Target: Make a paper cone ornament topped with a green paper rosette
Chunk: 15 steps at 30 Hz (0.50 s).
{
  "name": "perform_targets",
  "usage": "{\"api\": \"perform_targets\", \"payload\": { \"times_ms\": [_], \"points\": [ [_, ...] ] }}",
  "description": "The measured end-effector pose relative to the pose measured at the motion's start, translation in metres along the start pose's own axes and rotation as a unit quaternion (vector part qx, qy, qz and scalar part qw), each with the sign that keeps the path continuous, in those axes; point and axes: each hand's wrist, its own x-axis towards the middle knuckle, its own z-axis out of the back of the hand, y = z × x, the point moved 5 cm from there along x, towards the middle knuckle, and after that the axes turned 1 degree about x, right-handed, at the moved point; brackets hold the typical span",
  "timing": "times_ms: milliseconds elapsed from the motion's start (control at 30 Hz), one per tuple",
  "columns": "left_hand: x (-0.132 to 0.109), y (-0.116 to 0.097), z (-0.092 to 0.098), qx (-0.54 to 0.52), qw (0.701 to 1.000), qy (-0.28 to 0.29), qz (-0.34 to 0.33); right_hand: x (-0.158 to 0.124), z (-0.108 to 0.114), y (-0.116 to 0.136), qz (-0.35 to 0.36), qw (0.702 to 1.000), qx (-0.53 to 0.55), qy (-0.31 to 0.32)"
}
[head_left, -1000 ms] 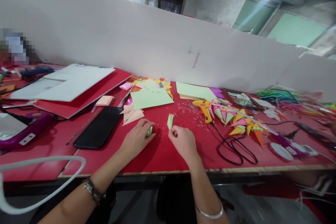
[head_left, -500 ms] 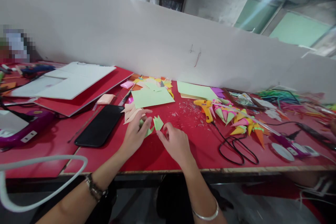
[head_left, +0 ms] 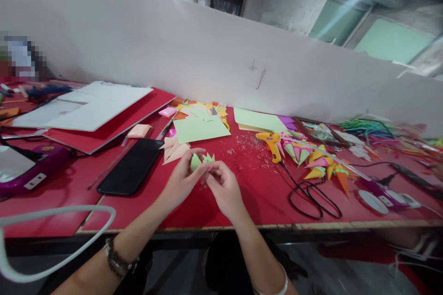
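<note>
My left hand is curled round a light green paper piece, its thumb stretched toward the other hand. Right beside it, my right hand pinches a light green piece with pointed tips. The two pieces are close together above the red table; whether they touch is hidden by my fingers. Just left of my left hand lie peach paper pieces and a black phone. Behind my hands is a larger light green sheet.
To the right lie a yellow glue gun with its looped black cable and a row of colourful paper cones. White boards are stacked at left. A purple power strip and white hoop are near the left edge.
My hands have come together, the right moving left and the left closing in. The green pieces, lower and apart before, are now side by side between my fingers.
</note>
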Motion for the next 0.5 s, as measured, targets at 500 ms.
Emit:
{"api": "perform_targets", "payload": {
  "times_ms": [500],
  "points": [
    [0.002, 0.011, -0.001, -0.02, 0.991, 0.119, 0.066, 0.007, 0.007, -0.005, -0.022, 1.0, -0.003, -0.01]
  ]
}}
